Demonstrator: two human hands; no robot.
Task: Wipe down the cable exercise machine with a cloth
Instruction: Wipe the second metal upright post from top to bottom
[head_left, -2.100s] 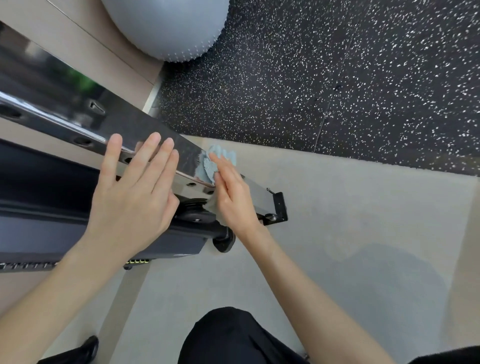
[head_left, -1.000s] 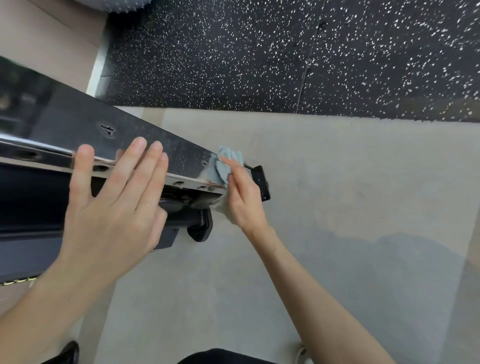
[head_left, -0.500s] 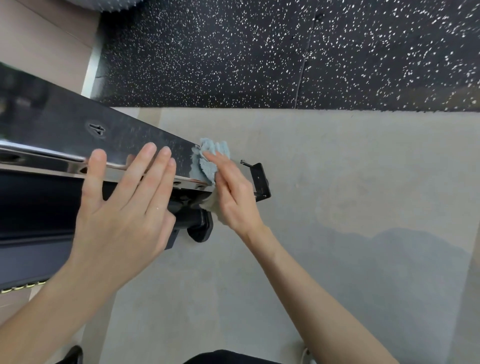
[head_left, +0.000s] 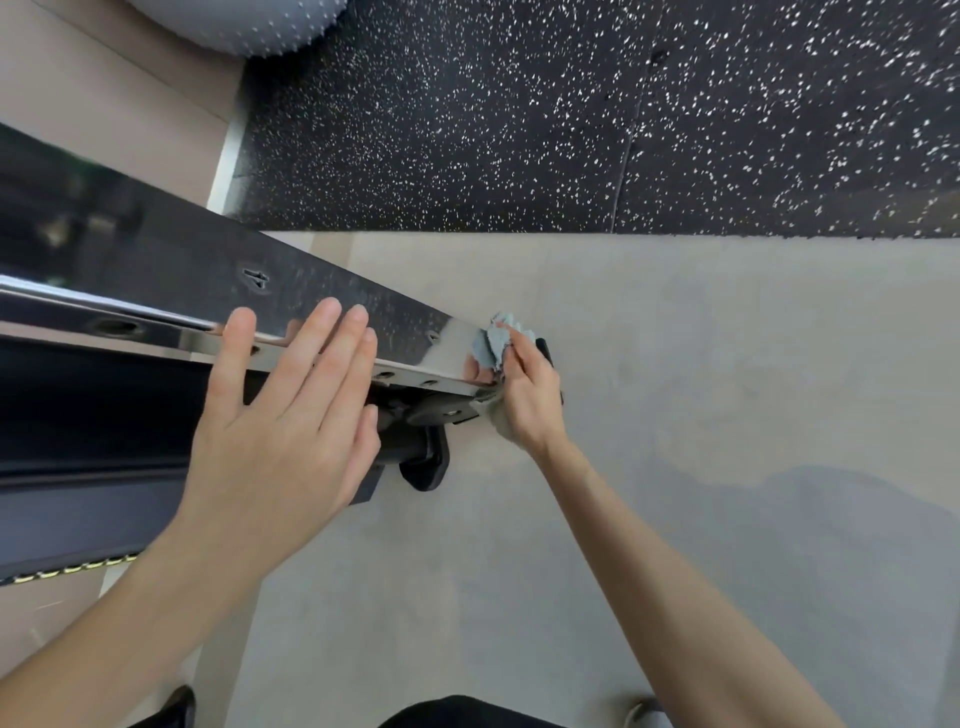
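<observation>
Grey smooth floor (head_left: 675, 415) fills the near and right of the scene, and a black rubber floor (head_left: 571, 114) flecked with white lies beyond it, far.

One cloth (head_left: 493, 343), pale blue and crumpled, sits at the right end of the cable machine's one chrome rail (head_left: 171, 280), pressed against the mirrored face there. The rail's long axis runs from the left edge toward the right, sloping a little nearer as it goes, and its free end points right. A row of holes runs along its near face, and a stamped mark shows on its upper face.

Two bare hands are in view. The right hand (head_left: 524, 400) grips the cloth, its fingers (head_left: 511, 358) curled and clamped on the bunched fabric, wrist bent, with the forearm reaching in from the near right. The left hand (head_left: 280, 441) lies flat, back upward, its straight fingers (head_left: 311, 364) slightly apart and pointing far, their tips against the rail's bright near edge, where they are mirrored. It holds nothing.

Under the rail's end sits one black bracket (head_left: 426, 452), and a dark panel (head_left: 78, 457) runs along the left. One grey exercise ball (head_left: 249, 26) shows at the far left, and one dark shoe (head_left: 174, 706) at the near left.
</observation>
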